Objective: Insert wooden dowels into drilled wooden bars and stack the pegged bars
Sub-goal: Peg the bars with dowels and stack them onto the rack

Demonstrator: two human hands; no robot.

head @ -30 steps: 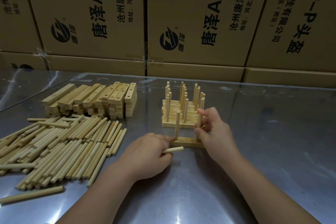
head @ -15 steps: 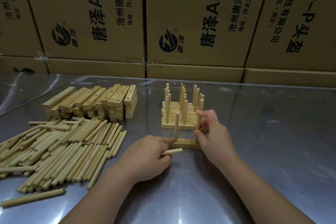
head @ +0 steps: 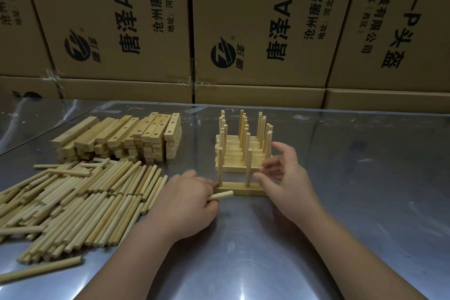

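Observation:
A wooden bar lies on the metal table with two dowels standing in it, one at its left end and one near the middle. My left hand grips a loose dowel that points right, and its fingertips touch the bar's left end. My right hand hovers at the bar's right end with fingers spread and holds nothing; the thumb is at the bar. Just behind stands the stack of pegged bars.
A heap of loose dowels covers the table's left side, with one stray dowel nearer me. Behind the heap sits a pile of drilled bars. Cardboard boxes wall off the back edge.
My right hand has let go of the second upright dowel and spread its fingers. The bar sits slightly further left in front of the stack. My left hand still holds its dowel.

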